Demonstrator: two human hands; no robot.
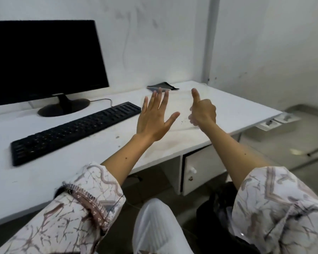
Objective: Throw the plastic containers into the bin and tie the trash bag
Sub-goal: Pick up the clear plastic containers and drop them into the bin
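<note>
A clear plastic container point(180, 105) lies on the white desk point(103, 143), hard to make out against the surface. My right hand point(203, 110) has its fingers curled on the container's right edge, thumb pointing up. My left hand point(154, 118) is spread flat at the container's left side, fingers apart; I cannot tell whether it touches. A bin lined with a black trash bag point(217, 204) stands on the floor at the lower right, partly hidden by my right sleeve.
A black monitor point(44, 59) and a black keyboard point(72, 132) fill the desk's left half. A flat dark object point(162, 86) lies behind the container. A white drawer unit point(196, 171) sits under the desk. The wall is close behind.
</note>
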